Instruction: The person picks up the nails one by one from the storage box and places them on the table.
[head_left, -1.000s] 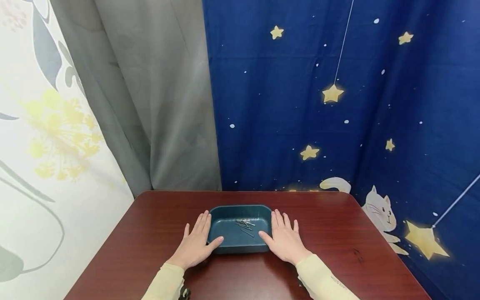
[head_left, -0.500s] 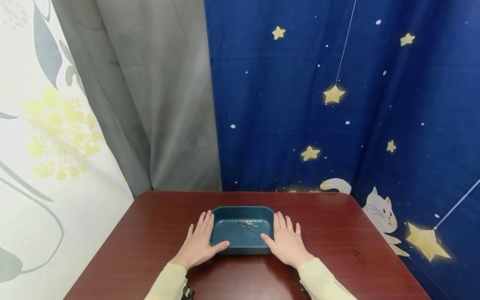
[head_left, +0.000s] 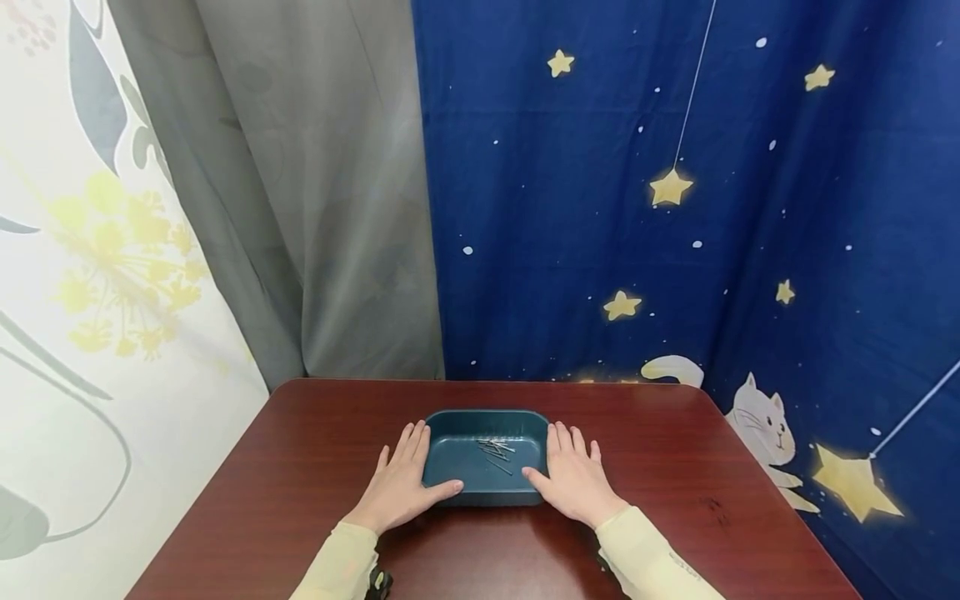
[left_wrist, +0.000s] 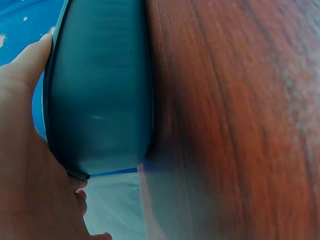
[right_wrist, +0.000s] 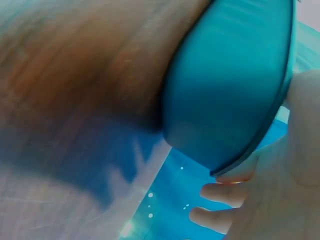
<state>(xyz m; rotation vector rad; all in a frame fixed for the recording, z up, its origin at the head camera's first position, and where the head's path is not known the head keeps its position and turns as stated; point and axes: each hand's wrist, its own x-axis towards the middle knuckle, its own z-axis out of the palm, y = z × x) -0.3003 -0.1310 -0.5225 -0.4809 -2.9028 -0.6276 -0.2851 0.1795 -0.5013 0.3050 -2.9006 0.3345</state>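
Observation:
A dark teal rectangular tray (head_left: pixel 459 465) sits on the table, with several thin, nail-like metal pieces (head_left: pixel 496 448) scattered in its right half. My left hand (head_left: pixel 397 485) lies along the tray's left side, fingers straight, thumb by the near rim. On the opposite side my right hand (head_left: pixel 577 481) touches the tray the same way, its thumb at the near right corner. In the left wrist view the thumb meets the rim of the tray (left_wrist: pixel 100 95). The right wrist view shows the tray's outer wall (right_wrist: pixel 227 90) beside the palm; the pieces inside are hidden there.
The dark red wooden table (head_left: pixel 337 417) has rounded far corners. Behind it hang a grey curtain (head_left: pixel 360 208) and a blue curtain (head_left: pixel 540 208) with stars and a cat. A white patterned curtain (head_left: pixel 150 417) hangs at the left.
The tray has shifted slightly to the right, with both hands still at its sides. My left hand has moved right along with it, a little more than my right. The view has shifted slightly too.

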